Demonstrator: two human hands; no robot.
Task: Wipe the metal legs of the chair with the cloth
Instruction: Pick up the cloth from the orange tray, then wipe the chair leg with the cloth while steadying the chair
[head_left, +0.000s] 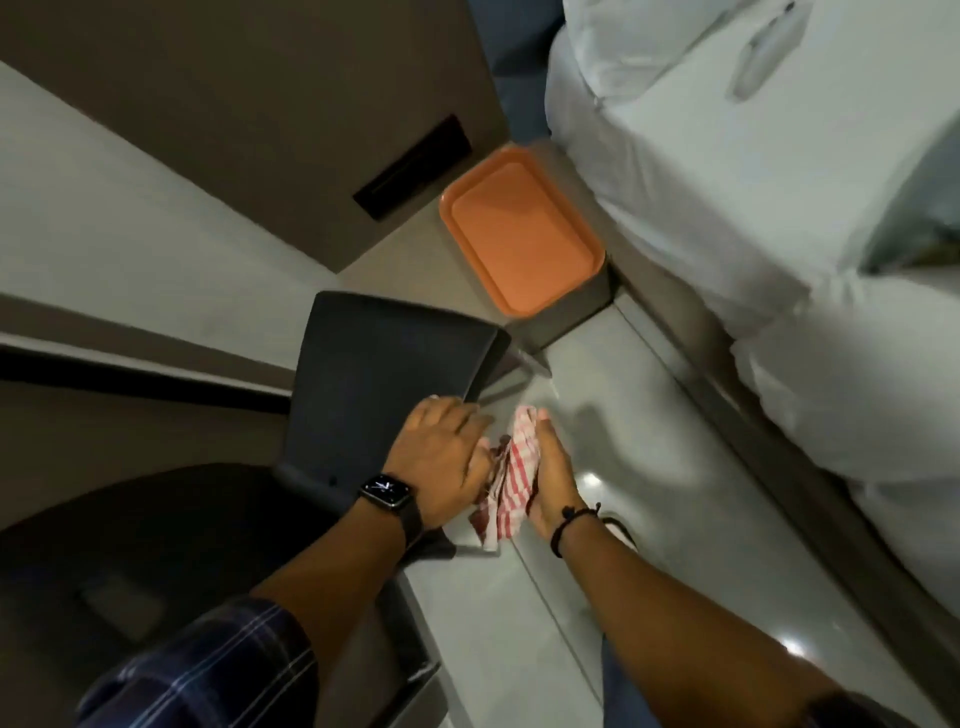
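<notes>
A dark chair (384, 364) stands in the middle of the head view, seen from above, its seat tilted toward the desk. A thin metal leg (530, 358) shows at its far right corner. My right hand (550, 467) holds a red-and-white checked cloth (511, 483) pressed against the chair's right edge. My left hand (441, 457), with a watch on the wrist, rests on the chair seat's near right corner, fingers touching the cloth. The leg under the cloth is hidden.
An orange tray (519, 228) lies on a low grey stand beyond the chair. A bed with white bedding (753, 208) runs along the right. A grey desk (104, 234) and cabinet are on the left. Glossy grey floor (649, 493) lies between chair and bed.
</notes>
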